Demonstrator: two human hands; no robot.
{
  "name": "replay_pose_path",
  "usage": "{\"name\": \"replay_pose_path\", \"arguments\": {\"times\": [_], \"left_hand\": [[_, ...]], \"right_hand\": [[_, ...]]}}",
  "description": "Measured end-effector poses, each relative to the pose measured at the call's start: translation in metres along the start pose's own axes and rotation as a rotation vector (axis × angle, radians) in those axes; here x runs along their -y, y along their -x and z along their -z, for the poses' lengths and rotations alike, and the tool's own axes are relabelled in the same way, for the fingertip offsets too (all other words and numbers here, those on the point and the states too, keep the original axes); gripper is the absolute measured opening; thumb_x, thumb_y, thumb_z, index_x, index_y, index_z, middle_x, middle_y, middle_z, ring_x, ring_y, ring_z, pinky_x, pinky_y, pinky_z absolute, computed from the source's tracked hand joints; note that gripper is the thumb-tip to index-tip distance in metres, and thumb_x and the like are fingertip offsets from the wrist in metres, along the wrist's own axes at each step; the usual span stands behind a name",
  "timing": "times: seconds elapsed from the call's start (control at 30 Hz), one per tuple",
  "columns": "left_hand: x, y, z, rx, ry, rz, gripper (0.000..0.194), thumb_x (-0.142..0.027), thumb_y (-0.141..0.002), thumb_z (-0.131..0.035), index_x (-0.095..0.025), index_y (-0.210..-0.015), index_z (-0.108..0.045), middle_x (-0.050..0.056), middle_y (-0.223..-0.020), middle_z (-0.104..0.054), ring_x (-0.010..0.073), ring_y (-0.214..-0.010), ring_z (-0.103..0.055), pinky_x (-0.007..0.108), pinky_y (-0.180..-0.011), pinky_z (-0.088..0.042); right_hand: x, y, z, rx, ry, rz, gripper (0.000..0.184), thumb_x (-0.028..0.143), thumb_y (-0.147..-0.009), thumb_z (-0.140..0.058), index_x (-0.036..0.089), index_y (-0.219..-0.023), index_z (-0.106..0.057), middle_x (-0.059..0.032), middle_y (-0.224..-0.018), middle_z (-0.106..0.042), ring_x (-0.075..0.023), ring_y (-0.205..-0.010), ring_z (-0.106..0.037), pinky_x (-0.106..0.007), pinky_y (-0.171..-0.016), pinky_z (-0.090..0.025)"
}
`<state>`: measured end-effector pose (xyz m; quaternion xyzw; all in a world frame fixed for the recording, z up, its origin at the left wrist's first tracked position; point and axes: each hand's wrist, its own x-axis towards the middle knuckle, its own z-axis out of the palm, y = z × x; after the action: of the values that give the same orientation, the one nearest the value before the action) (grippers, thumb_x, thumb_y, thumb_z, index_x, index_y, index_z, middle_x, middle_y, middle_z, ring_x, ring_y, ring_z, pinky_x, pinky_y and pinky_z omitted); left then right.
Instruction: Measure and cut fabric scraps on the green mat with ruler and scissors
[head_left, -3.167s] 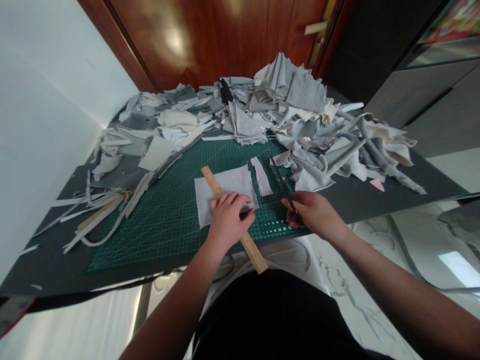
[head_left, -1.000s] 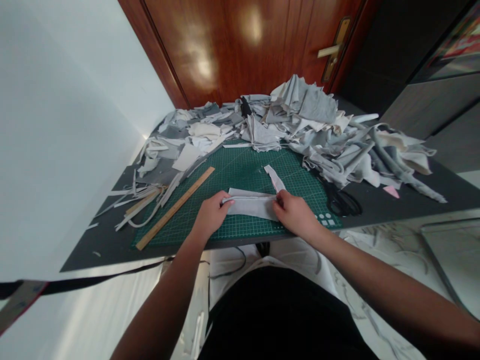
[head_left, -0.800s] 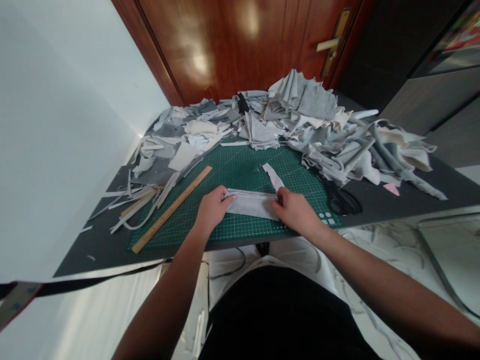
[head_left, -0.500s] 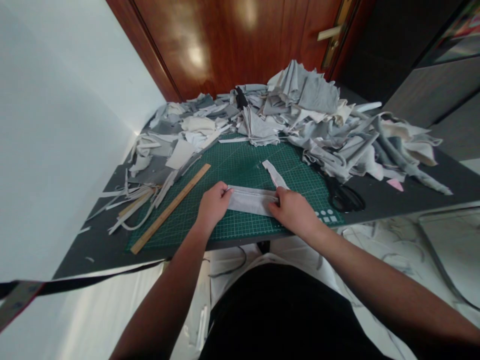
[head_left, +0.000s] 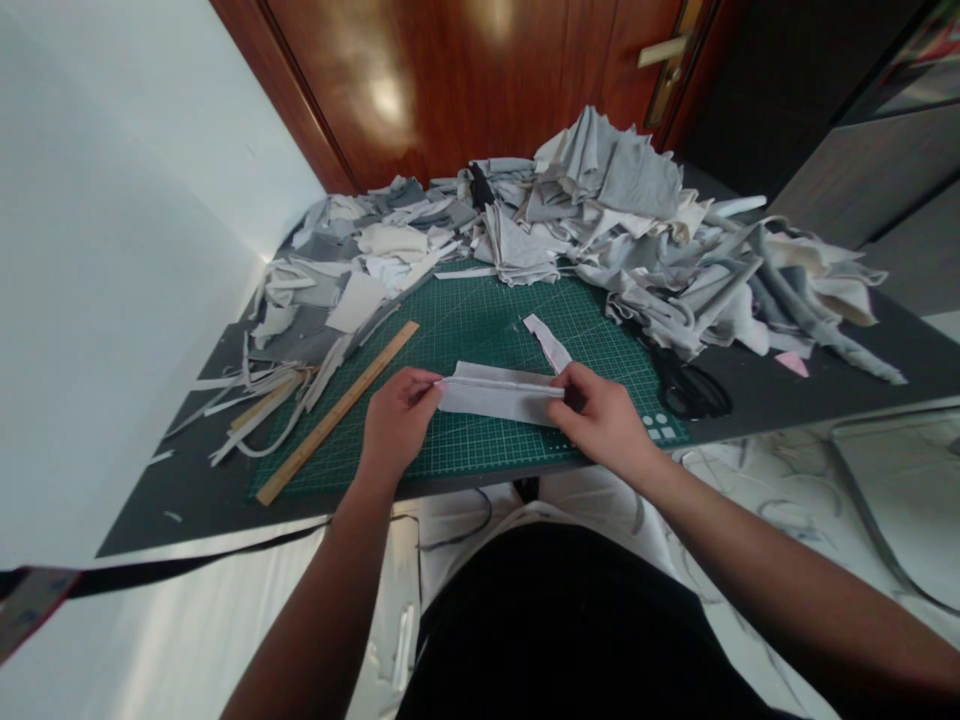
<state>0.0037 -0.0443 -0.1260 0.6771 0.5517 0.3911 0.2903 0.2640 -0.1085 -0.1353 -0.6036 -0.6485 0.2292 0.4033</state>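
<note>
Hands pinch one folded fabric strip: left hand at 9 o'clock end, right hand at 3; one cutting mat bare toward near edge; one ruler, one scissors.

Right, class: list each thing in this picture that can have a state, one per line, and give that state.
Grey fabric piece: folded, held at both ends.
Left hand: pinching the fabric's left end.
Right hand: gripping its right end.
Scissors: lying on the table, handles nearest.
Wooden ruler: flat, slanted on the cutting mat.
Door: shut.
</note>
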Motion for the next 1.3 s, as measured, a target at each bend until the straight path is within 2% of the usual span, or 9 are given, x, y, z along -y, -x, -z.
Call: {"name": "replay_pose_path", "arguments": {"times": [0.2,0.33,0.6,0.77,0.9,0.97,1.1,1.23,1.3], "left_hand": [[-0.018,0.006,0.006,-0.135,0.304,-0.002,0.009,-0.027,-0.081,-0.073,-0.020,-0.079,-0.067,-0.003,-0.068,-0.065,0.0112,-0.063,-0.059,0.023,-0.062,-0.047],[-0.032,0.010,0.008,-0.170,0.363,-0.012,0.010,-0.022,-0.076,-0.079,-0.021,-0.082,-0.071,-0.003,-0.069,-0.065,0.0094,-0.061,-0.055,0.021,-0.058,-0.042],[-0.044,0.006,0.020,-0.163,0.362,-0.086,0.024,-0.015,-0.067,-0.083,-0.022,-0.087,-0.074,-0.003,-0.072,-0.067,0.0099,-0.065,-0.059,0.020,-0.059,-0.046],[-0.051,-0.004,0.030,-0.195,0.284,-0.160,0.027,-0.014,-0.066,-0.085,-0.024,-0.089,-0.075,-0.005,-0.073,-0.069,0.0086,-0.062,-0.060,0.019,-0.056,-0.048],[-0.074,-0.012,0.042,-0.250,0.147,-0.303,0.030,-0.008,-0.070,-0.081,-0.023,-0.095,-0.075,-0.003,-0.082,-0.074,0.0112,-0.073,-0.070,0.021,-0.064,-0.056],[-0.088,-0.015,0.045,-0.256,0.125,-0.374,0.032,-0.003,-0.074,-0.073,-0.023,-0.098,-0.075,-0.002,-0.088,-0.076,0.0131,-0.082,-0.073,0.024,-0.072,-0.059],[-0.108,-0.018,0.039,-0.145,0.083,-0.420,0.036,-0.004,-0.077,-0.072,-0.027,-0.104,-0.074,-0.002,-0.095,-0.077,0.0153,-0.089,-0.075,0.026,-0.079,-0.061],[-0.111,-0.028,0.032,-0.049,0.132,-0.442,0.033,-0.018,-0.080,-0.079,-0.028,-0.110,-0.069,0.000,-0.097,-0.076,0.0177,-0.092,-0.075,0.027,-0.079,-0.060],[-0.104,-0.035,0.035,0.074,0.240,-0.434,0.051,-0.023,-0.076,-0.085,-0.029,-0.122,-0.063,0.001,-0.102,-0.075,0.0199,-0.094,-0.074,0.029,-0.079,-0.060]], "right_hand": [[0.011,0.000,0.005,0.017,-0.372,0.025,0.024,0.027,-0.085,-0.063,0.022,-0.108,-0.063,0.0026,-0.079,-0.059,-0.0141,-0.069,-0.054,-0.026,-0.064,-0.041],[0.019,-0.004,0.006,0.093,-0.393,-0.011,0.021,0.040,-0.090,-0.067,0.020,-0.097,-0.072,0.0009,-0.076,-0.061,-0.0141,-0.067,-0.051,-0.026,-0.061,-0.037],[0.018,-0.014,0.008,0.049,-0.522,-0.050,0.024,0.042,-0.085,-0.075,0.019,-0.093,-0.073,-0.0005,-0.081,-0.065,-0.0145,-0.072,-0.054,-0.026,-0.063,-0.039],[0.030,-0.032,0.021,0.048,-0.460,0.065,0.019,0.036,-0.088,-0.072,0.019,-0.094,-0.072,-0.0012,-0.085,-0.065,-0.0146,-0.075,-0.055,-0.026,-0.066,-0.041],[0.044,-0.049,0.037,0.036,-0.277,0.124,0.013,0.029,-0.091,-0.063,0.017,-0.092,-0.068,-0.0013,-0.082,-0.063,-0.0147,-0.073,-0.055,-0.026,-0.067,-0.043],[0.055,-0.056,0.043,0.013,-0.198,0.161,0.014,0.027,-0.089,-0.064,0.017,-0.097,-0.067,-0.0026,-0.089,-0.065,-0.0167,-0.081,-0.059,-0.028,-0.074,-0.046],[0.089,-0.067,0.042,0.150,-0.110,0.386,0.041,0.028,-0.082,-0.074,0.020,-0.121,-0.065,-0.0029,-0.108,-0.065,-0.0220,-0.102,-0.062,-0.033,-0.089,-0.048],[0.113,-0.081,0.030,0.179,0.011,0.436,0.017,0.025,-0.088,-0.068,0.015,-0.101,-0.073,-0.0006,-0.084,-0.066,-0.0186,-0.086,-0.062,-0.028,-0.081,-0.043],[0.114,-0.087,0.028,0.187,0.011,0.429,0.013,0.025,-0.090,-0.066,0.014,-0.092,-0.074,-0.0010,-0.079,-0.067,-0.0168,-0.081,-0.060,-0.026,-0.075,-0.040]]}}
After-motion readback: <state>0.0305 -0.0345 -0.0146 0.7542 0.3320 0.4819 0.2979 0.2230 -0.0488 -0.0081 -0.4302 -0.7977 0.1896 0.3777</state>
